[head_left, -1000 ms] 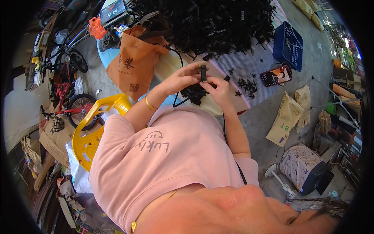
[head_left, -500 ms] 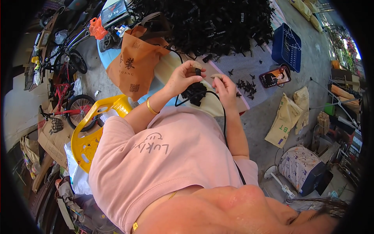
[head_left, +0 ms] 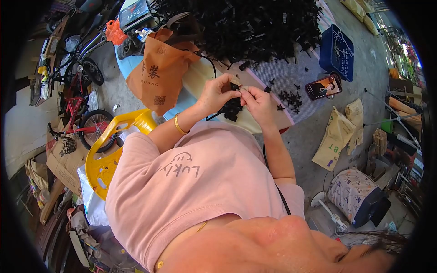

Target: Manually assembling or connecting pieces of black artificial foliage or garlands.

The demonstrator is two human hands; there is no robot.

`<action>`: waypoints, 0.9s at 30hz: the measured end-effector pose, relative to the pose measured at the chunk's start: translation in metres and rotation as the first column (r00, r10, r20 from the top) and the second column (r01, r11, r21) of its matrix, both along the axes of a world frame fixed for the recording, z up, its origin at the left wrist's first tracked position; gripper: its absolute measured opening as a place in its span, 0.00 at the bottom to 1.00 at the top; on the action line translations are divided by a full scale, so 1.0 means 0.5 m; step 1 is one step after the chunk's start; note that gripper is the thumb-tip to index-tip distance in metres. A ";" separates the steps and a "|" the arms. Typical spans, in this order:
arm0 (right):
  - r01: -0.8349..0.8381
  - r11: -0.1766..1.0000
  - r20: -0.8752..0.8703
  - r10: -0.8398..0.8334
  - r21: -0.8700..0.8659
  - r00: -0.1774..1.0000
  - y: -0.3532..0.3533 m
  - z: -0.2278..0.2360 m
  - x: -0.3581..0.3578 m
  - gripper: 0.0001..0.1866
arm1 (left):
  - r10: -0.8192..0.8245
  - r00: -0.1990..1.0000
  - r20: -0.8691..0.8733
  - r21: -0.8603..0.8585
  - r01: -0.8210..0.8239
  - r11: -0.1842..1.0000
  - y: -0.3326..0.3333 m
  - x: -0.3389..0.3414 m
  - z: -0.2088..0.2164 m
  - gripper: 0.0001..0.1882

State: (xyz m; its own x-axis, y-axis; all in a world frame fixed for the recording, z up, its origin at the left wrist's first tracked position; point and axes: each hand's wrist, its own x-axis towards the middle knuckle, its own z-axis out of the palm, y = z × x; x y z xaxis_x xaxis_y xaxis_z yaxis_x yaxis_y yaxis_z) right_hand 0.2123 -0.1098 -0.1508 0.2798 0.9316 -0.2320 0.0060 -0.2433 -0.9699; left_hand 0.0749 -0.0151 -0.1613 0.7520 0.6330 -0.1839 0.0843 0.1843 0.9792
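Between the thumb and fingers of my left hand is a small black plastic piece, partly covered by the fingertips. My right hand meets it there, its thumb and finger pinched together at the piece's lower end; whatever they grip is too small to make out. Light-coloured covers show on some fingertips. Below the hands, a small heap of black pieces lies on the cream cloth, partly hidden by my left hand. A black cord runs by my right forearm.
A large mound of black parts covers the table's far side. Loose black pieces lie scattered at right, near a phone and a blue basket. An orange bag stands left; a yellow chair is beside me.
My right hand has moved left and now meets my left hand at the black piece. The piece, upright in my left fingers before, is now more covered.
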 end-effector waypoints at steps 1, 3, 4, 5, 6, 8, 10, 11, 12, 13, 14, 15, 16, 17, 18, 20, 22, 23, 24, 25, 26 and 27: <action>0.010 1.000 -0.059 -0.011 -0.027 0.998 0.001 -0.007 -0.001 0.09 | 0.016 0.993 -0.114 0.139 0.000 0.990 -0.003 -0.002 -0.006 0.12; 0.024 0.998 -0.115 -0.030 -0.054 0.993 -0.001 -0.014 -0.003 0.09 | 0.013 0.990 -0.139 0.207 0.016 0.978 -0.009 -0.008 -0.015 0.13; 0.014 0.998 -0.106 -0.021 -0.062 0.994 -0.004 -0.015 -0.005 0.09 | 0.014 0.986 -0.164 0.274 0.032 0.961 -0.010 -0.011 -0.016 0.14; 0.007 0.997 -0.096 -0.014 -0.071 0.995 -0.008 -0.018 -0.007 0.09 | 0.008 0.987 -0.162 0.273 0.037 0.961 -0.009 -0.013 -0.014 0.14; 0.014 0.997 -0.093 -0.020 -0.072 0.995 -0.010 -0.024 -0.007 0.09 | -0.006 0.980 -0.199 0.348 0.076 0.934 -0.007 -0.014 -0.010 0.17; 0.029 0.993 -0.181 -0.049 -0.111 0.982 -0.008 -0.036 -0.006 0.08 | -0.022 0.972 -0.232 0.421 0.121 0.899 -0.009 -0.008 -0.001 0.20; 0.095 0.995 -0.165 -0.099 -0.030 0.981 -0.001 -0.028 0.004 0.07 | 0.076 0.992 -0.102 0.403 -0.029 0.915 -0.019 0.001 0.009 0.26; 0.152 0.987 -0.159 -0.142 0.050 0.977 0.002 -0.017 0.007 0.07 | 0.071 0.992 -0.100 0.403 -0.025 0.915 -0.021 0.006 0.014 0.26; 0.155 0.987 -0.157 -0.145 0.050 0.977 0.005 0.003 0.007 0.07 | 0.097 0.989 -0.114 0.443 -0.036 0.896 -0.023 0.011 0.017 0.27; 0.085 0.996 0.116 -0.089 0.034 0.989 0.008 0.030 0.007 0.07 | 0.123 0.984 -0.127 0.483 -0.047 0.874 -0.025 0.014 0.021 0.28; 0.026 1.000 0.379 -0.023 -0.001 0.925 0.009 0.045 0.007 0.08 | 0.116 0.985 -0.125 0.483 -0.042 0.875 -0.028 0.014 0.029 0.28; 0.032 0.999 0.381 -0.029 -0.001 0.924 0.008 0.045 0.011 0.08 | 0.067 0.976 -0.205 0.541 0.056 0.839 -0.031 0.013 0.040 0.29; -0.009 0.999 0.352 0.023 -0.041 0.936 0.008 0.042 0.018 0.09 | 0.025 0.957 -0.288 0.588 0.156 0.794 -0.030 0.012 0.050 0.31; -0.052 0.995 0.323 0.075 -0.080 0.943 0.007 0.039 0.025 0.09 | 0.020 0.958 -0.285 0.589 0.158 0.793 -0.020 0.011 0.057 0.31; -0.047 0.996 0.326 0.071 -0.080 0.943 0.001 0.029 0.029 0.09 | -0.030 0.981 -0.194 0.694 0.158 0.703 -0.006 0.006 0.063 0.31; 0.040 0.980 0.148 -0.070 0.197 0.987 -0.011 0.011 0.035 0.09 | -0.090 0.990 -0.109 0.786 0.141 0.602 0.015 -0.006 0.061 0.31; 0.085 0.977 0.068 -0.100 0.195 0.993 -0.016 0.018 0.046 0.08 | -0.186 0.955 0.230 -0.059 0.205 0.977 0.030 -0.017 0.052 0.28; 0.129 0.973 -0.012 -0.129 0.189 0.992 -0.018 0.021 0.048 0.08 | -0.181 0.957 0.227 -0.060 0.200 0.978 0.039 -0.021 0.042 0.28; 0.073 0.974 0.011 -0.077 0.215 0.997 -0.017 0.016 0.053 0.07 | -0.271 0.940 0.210 -0.202 0.312 0.928 0.049 -0.023 0.028 0.29; 0.067 0.975 0.007 -0.071 0.214 0.997 -0.016 0.017 0.052 0.07 | -0.357 0.911 0.206 -0.341 0.409 0.846 0.057 -0.024 0.021 0.31; 0.054 0.977 -0.029 -0.049 0.207 0.998 -0.012 0.019 0.050 0.07 | -0.341 0.906 0.251 -0.422 0.419 0.804 0.057 -0.017 0.020 0.25; 0.040 0.979 -0.065 -0.028 0.201 0.997 -0.009 0.020 0.048 0.06 | -0.336 0.909 0.248 -0.423 0.414 0.806 0.057 -0.013 0.011 0.25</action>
State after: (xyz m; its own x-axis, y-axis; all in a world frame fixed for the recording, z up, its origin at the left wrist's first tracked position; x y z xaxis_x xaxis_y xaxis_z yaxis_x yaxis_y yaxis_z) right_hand 0.2362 -0.1144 -0.1411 0.3030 0.9512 -0.0577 -0.0602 -0.0413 -0.9973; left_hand 0.0684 0.0135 -0.1558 0.9557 0.1681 -0.2415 0.0961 0.5975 0.7961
